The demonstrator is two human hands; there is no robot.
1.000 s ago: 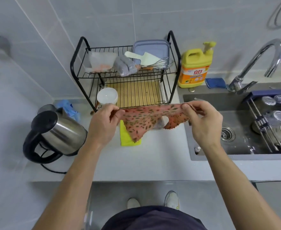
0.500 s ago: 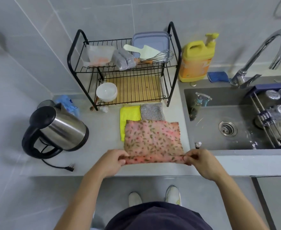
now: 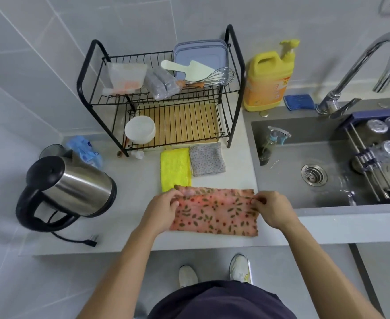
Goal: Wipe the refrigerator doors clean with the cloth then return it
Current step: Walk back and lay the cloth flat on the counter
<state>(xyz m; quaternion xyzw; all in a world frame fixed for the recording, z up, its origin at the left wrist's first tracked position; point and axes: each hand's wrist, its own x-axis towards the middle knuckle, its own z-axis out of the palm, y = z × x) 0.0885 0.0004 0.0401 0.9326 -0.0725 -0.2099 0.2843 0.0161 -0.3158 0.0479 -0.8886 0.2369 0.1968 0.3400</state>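
Observation:
A pink cloth with a leaf print (image 3: 214,214) lies folded in half on the grey counter (image 3: 131,203), near its front edge. My left hand (image 3: 160,209) pinches the cloth's far left corner and my right hand (image 3: 271,209) pinches the far right corner, both holding the folded-over edge down. The fold runs along the near side. No refrigerator is in view.
A yellow cloth (image 3: 175,168) and a grey dotted cloth (image 3: 206,158) lie just behind the pink one. A steel kettle (image 3: 72,187) stands at left with its cord (image 3: 79,238). Behind are a black dish rack (image 3: 166,97) and detergent bottle (image 3: 268,77). A sink (image 3: 304,155) lies right.
The cloth went from hanging stretched between my hands to lying spread on the counter. My hands then carried its near edge away from me, folding it in half.

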